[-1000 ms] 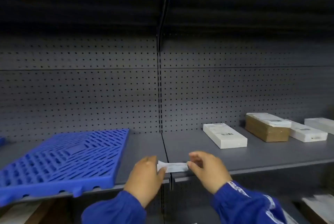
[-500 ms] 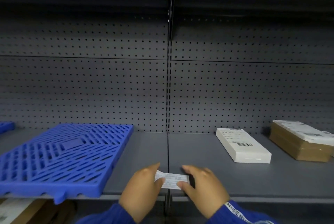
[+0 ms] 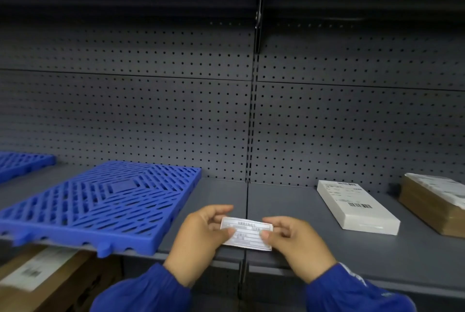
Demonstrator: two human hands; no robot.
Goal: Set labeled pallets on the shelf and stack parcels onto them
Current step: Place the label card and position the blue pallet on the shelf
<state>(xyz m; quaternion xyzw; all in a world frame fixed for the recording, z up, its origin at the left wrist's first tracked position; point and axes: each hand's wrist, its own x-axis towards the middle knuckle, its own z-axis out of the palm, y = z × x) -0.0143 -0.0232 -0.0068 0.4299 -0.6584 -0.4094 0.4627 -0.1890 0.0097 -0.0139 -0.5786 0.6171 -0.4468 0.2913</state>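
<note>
While both hands pinch it between thumb and fingers, a small white label (image 3: 247, 234) with printed lines hangs just above the front edge of the grey shelf (image 3: 314, 243), right over the seam where two shelf boards meet. The left hand (image 3: 198, 238) grips the label's left end and the right hand (image 3: 297, 243) grips its right end, fingers closed narrow on the paper; both arms wear blue sleeves (image 3: 141, 291).

Just left of the hands, a blue slatted pallet (image 3: 100, 206) lies flat on the shelf, its front edge hanging a little over the shelf lip. A second blue pallet (image 3: 22, 164) shows partly at the far left, apart from the first.

To the right, well apart from the hands, a white parcel (image 3: 357, 208) with barcodes lies flat on the shelf, and beyond it a brown parcel (image 3: 432, 206) with a white sheet on top sits at the frame edge. Behind everything stands a grey pegboard wall (image 3: 151, 115). Below the shelf at lower left, a brown cardboard box (image 3: 45, 279) with a white sticker is blurred.
</note>
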